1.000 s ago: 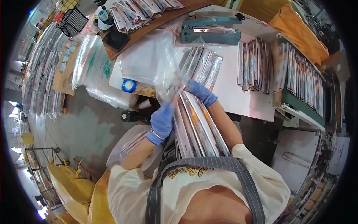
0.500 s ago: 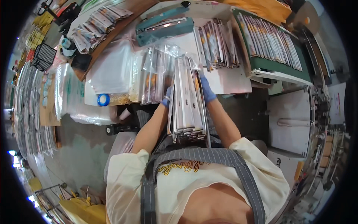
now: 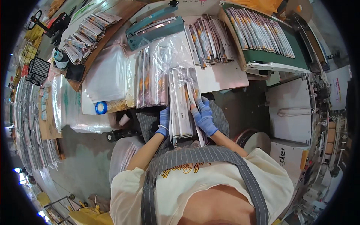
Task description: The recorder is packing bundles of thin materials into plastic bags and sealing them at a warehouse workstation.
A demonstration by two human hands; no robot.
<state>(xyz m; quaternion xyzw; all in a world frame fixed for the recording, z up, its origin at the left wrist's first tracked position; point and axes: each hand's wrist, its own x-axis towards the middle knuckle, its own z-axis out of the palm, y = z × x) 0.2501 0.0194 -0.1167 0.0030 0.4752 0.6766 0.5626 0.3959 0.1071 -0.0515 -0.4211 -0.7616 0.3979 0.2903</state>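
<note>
A bundle of long, thin, flat printed packets (image 3: 180, 112) stands on edge in front of my body, white edges upward, with clear film about its far end. My left hand (image 3: 163, 122), in a blue glove, presses along the bundle's left side; its fingertips are partly hidden. On the right side, my gloved right hand (image 3: 204, 117) grips the packets, its bare fingertips showing at their edge. Just beyond the left hand, similar packets in clear plastic bags (image 3: 152, 80) lie on the worktable (image 3: 221, 80).
A teal bar sealer (image 3: 154, 32) stands at the back. Loose packets (image 3: 210, 41) lie right of it, beside a green-lined tray (image 3: 262, 62) of packets. Clear bags (image 3: 107, 71), a blue tape roll (image 3: 101, 108) and a brown wooden ledge (image 3: 98, 50) are to the left.
The bundle's far end has come down and nearer to me. Both hands have come nearer to me, and my right fingers, hidden before, now show against the bundle's side.
</note>
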